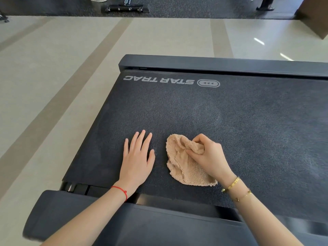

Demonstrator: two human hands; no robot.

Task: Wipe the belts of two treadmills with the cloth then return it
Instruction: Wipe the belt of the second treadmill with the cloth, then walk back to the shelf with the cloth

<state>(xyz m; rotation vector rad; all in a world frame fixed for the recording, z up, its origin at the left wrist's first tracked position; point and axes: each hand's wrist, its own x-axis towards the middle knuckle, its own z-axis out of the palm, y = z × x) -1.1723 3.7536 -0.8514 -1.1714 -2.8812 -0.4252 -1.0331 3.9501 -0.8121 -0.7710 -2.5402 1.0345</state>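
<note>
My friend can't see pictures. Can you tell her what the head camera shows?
A person's right hand grips a crumpled tan cloth on a dark treadmill belt. Their left hand rests flat on the belt beside it, apart from the cloth.

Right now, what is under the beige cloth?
The cloth lies on the dark treadmill belt, gripped by the right hand. The belt shows all around it; the patch directly beneath is covered, so I cannot see it. The left hand rests flat beside it.
</note>
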